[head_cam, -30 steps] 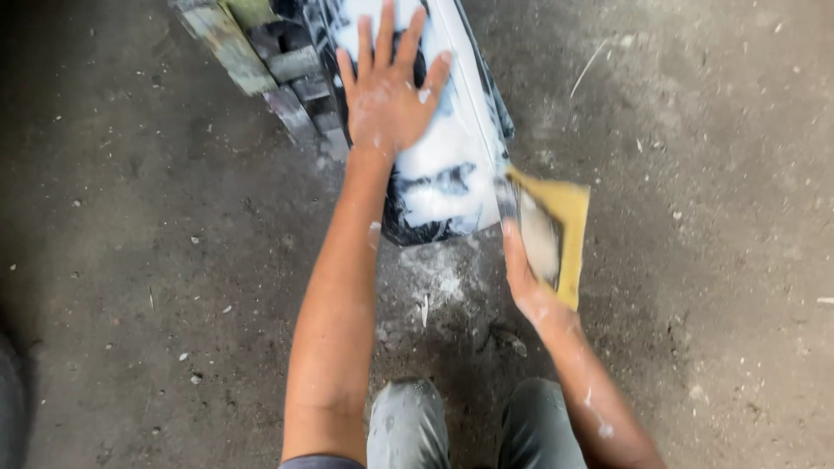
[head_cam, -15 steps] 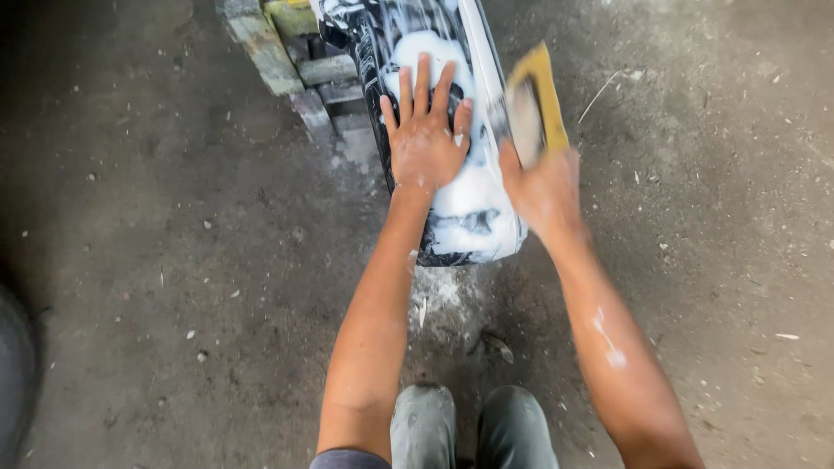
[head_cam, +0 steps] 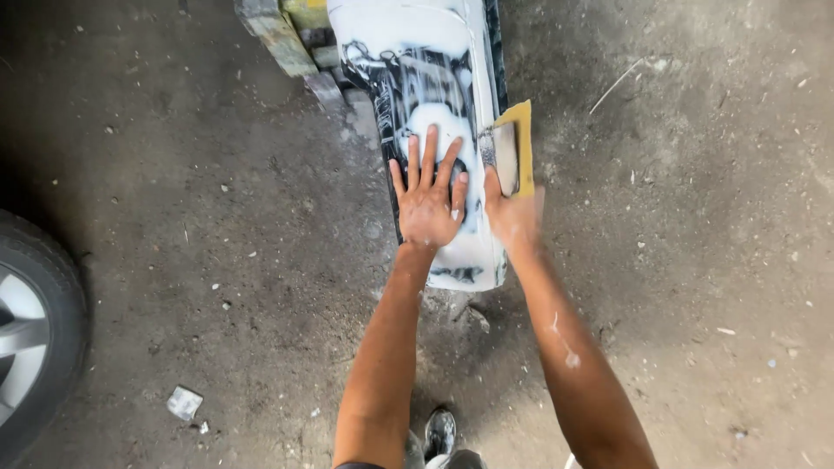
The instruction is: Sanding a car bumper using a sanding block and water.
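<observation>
White paste streaks a black body panel point(head_cam: 434, 104) lying on the concrete floor point(head_cam: 678, 260). The left hand point(head_cam: 427, 200) lies flat on the panel, fingers spread wide, arm stretched straight forward. The right hand point(head_cam: 512, 213) is closed around a yellow sanding sheet point(head_cam: 514, 148) pressed to the panel's right edge. A car wheel point(head_cam: 30, 330) sits far left.
</observation>
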